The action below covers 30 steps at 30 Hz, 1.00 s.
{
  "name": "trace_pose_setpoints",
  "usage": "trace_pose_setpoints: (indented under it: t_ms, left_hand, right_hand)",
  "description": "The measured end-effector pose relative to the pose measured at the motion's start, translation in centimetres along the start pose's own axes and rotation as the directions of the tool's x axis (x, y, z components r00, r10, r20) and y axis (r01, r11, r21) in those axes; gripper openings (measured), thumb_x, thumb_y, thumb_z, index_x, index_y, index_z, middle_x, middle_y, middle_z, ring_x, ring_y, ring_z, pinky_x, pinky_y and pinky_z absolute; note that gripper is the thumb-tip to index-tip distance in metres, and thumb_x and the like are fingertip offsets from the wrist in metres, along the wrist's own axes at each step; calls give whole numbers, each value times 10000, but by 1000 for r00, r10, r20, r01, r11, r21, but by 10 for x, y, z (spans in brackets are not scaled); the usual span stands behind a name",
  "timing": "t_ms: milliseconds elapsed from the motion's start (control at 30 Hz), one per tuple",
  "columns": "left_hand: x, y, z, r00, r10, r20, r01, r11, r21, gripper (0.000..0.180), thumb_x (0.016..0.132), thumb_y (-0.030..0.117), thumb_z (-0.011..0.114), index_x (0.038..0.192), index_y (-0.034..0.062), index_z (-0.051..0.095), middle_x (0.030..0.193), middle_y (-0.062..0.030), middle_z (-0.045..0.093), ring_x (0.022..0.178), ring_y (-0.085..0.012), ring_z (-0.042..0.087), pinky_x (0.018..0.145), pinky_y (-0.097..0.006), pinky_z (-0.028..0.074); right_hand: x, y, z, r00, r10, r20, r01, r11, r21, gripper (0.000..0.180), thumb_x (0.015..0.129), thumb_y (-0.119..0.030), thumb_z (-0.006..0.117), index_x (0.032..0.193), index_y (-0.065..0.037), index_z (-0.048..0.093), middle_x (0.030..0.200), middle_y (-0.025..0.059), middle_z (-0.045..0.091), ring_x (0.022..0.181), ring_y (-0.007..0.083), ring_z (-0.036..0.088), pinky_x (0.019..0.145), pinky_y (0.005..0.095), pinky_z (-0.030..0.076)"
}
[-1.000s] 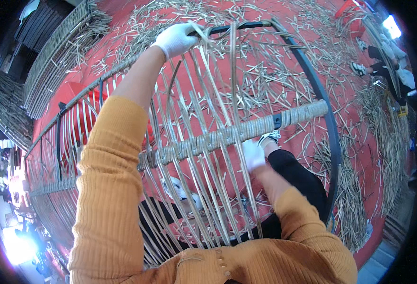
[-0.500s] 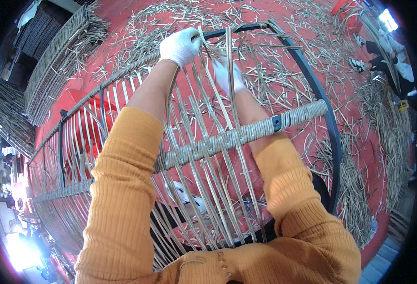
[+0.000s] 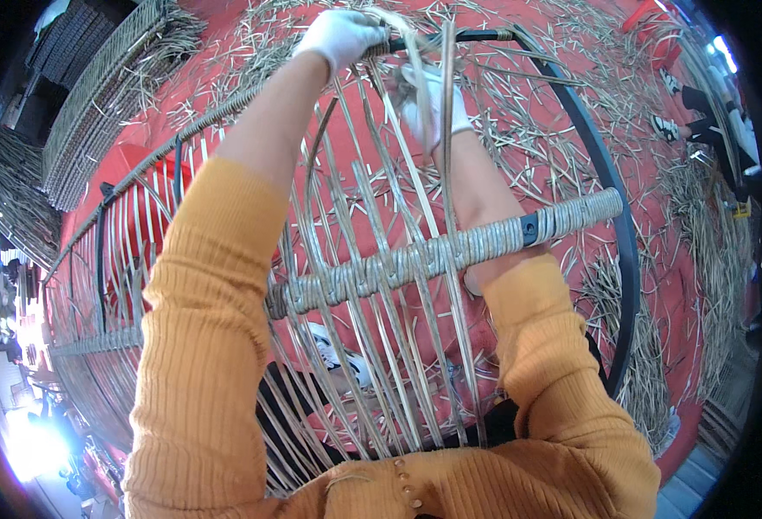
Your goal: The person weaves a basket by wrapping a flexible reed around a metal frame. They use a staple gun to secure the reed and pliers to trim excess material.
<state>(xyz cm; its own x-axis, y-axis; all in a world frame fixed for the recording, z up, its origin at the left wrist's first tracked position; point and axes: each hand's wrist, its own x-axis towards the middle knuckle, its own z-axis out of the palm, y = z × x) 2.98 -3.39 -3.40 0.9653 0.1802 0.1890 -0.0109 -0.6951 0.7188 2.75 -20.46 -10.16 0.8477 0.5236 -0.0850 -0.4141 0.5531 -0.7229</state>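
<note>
A dark metal frame (image 3: 607,182) with pale cane strips woven over it stands before me. A cross bar wrapped in cane (image 3: 415,259) runs across its middle. My left hand (image 3: 339,36), in a white glove, grips the frame's top rim. Behind the upright strips, my gloved right hand (image 3: 431,102) is closed on a cane strip (image 3: 446,164) just under the rim, close beside the left hand. Both arms wear mustard-yellow sleeves, and the right forearm passes behind the wrapped bar.
Loose cane cuttings (image 3: 562,95) litter the red floor around the frame. More woven frames (image 3: 95,130) lean at the left. Another person's legs and shoes (image 3: 692,121) show at the upper right. My own shoe (image 3: 346,363) is visible through the strips.
My right hand has risen from below the wrapped cross bar to the top rim, taking a cane strip up with it. The left hand stays on the rim.
</note>
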Motion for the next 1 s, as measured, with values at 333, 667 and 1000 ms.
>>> trace_pose_setpoints:
  t_ms: [333,667,1000]
  left_hand:
    - [9,9,10,978,-135,-157,201,807,556,406,847,407,692,1120,111,744,996,-120,744,860,-235,694,827,-381,532]
    - [-221,159,7,853,482,-200,-378,836,398,134,729,166,638,685,54,697,727,-139,663,694,-355,653,629,-441,525]
    - [-374,233,152,335,293,896,-874,453,179,161,804,208,652,875,139,779,850,-74,744,831,-274,717,756,-429,496]
  right_hand:
    - [21,26,-46,850,-440,290,399,176,-900,332,1012,-352,451,1067,-85,641,895,77,651,757,216,622,709,340,519]
    - [-394,-18,-80,998,3,-70,-67,349,-935,219,995,-196,538,1035,-8,644,764,176,668,724,329,679,671,401,519]
    - [-545,-49,-55,811,-585,23,60,43,-997,96,881,-19,637,971,-5,606,890,180,595,828,349,606,747,396,495]
